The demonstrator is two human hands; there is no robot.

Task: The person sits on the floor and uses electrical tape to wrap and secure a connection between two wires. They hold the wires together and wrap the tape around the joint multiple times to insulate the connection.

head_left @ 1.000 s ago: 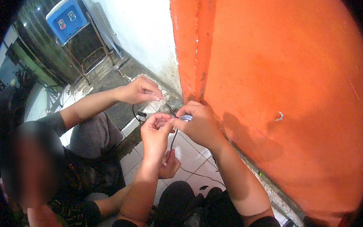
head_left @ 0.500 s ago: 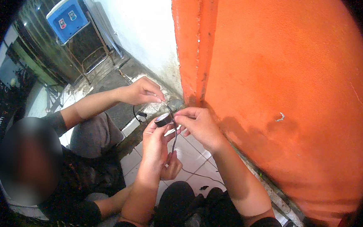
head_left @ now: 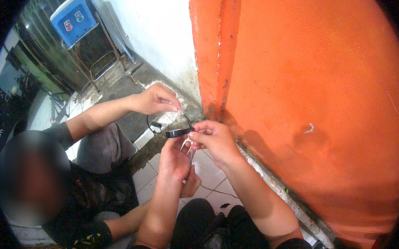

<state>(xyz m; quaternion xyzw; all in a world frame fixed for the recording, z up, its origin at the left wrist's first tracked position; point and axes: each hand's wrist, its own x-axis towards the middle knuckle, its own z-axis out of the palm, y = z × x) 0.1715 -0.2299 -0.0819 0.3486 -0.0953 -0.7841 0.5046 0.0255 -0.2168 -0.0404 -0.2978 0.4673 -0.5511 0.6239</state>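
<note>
A roll of black electrical tape is at the tips of my left hand; its thumb and forefinger meet the roll's lower edge, while the other fingers spread behind the cable. My right hand pinches the dark cable beside the roll, where a strip of tape seems to meet it. A co-worker seated at the left holds the cable's upper end in one hand. Their other hand grips it lower down, partly hidden behind my left hand.
An orange wall rises close on the right and meets a white wall. A black cable loop with a connector lies on the ledge. A thin wire crosses the white floor tiles. A blue-backed chair stands far left.
The tape roll has turned more edge-on and shifted slightly left and down. My left fingers have opened out beneath it. The co-worker's hands stay nearly in place.
</note>
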